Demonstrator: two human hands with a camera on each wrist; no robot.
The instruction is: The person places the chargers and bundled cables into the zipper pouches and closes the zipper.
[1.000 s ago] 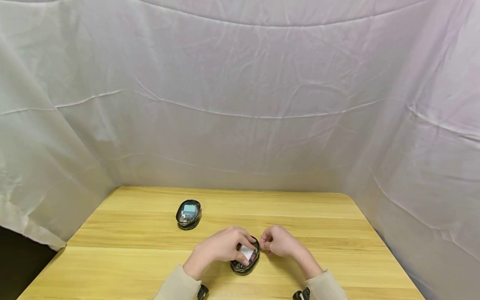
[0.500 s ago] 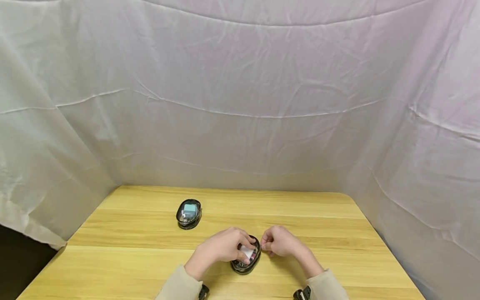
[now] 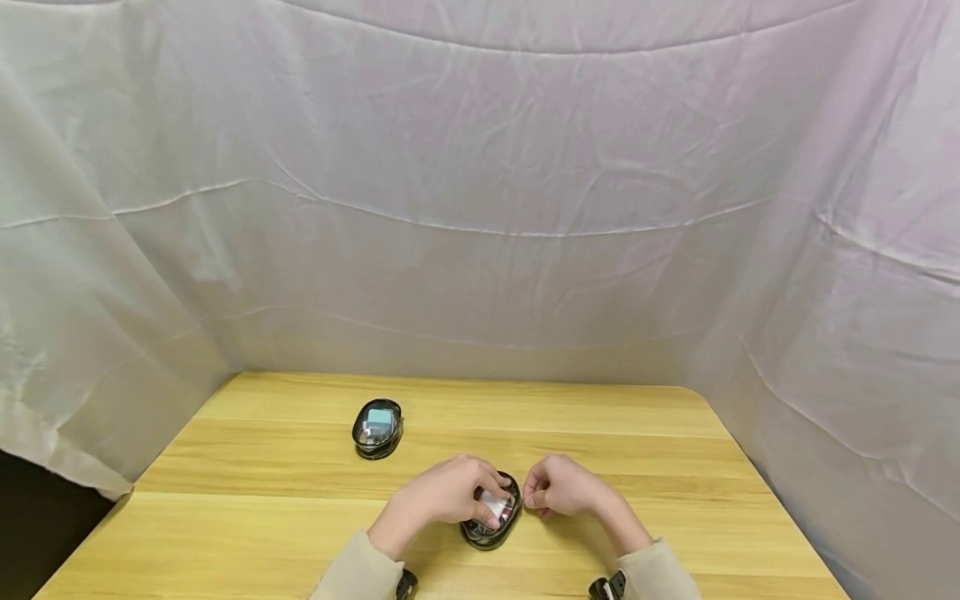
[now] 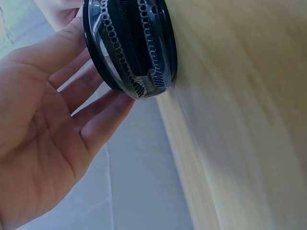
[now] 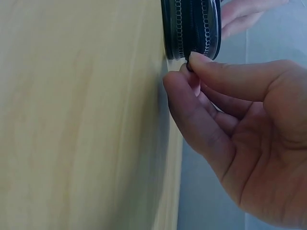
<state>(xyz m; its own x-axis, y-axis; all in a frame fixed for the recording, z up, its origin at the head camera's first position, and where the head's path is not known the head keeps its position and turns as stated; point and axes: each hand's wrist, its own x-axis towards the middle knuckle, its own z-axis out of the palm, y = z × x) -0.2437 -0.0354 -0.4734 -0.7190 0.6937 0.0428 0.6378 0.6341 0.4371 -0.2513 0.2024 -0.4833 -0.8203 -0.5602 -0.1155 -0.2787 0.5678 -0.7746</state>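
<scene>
The left hand (image 3: 438,497) lies over the near pouch (image 3: 491,521), fingers relaxed and nearly straight across its clear top, steadying it rather than gripping. The right hand (image 3: 564,487) is curled just beside the pouch's right end, thumb and forefinger pinching a small dark zipper pull (image 5: 189,66) at the zipper track.

The pouch is a small black-rimmed oval case with a clear face, lying on the table's near middle between both hands. Its contents, white and pinkish, are partly covered by the left fingers and hard to make out.

A second pouch (image 3: 377,427) of the same kind, with something teal inside, lies well apart toward the far left. The table (image 3: 637,433) is light wood; creased white cloth (image 3: 480,208) hangs behind and at both sides.
</scene>
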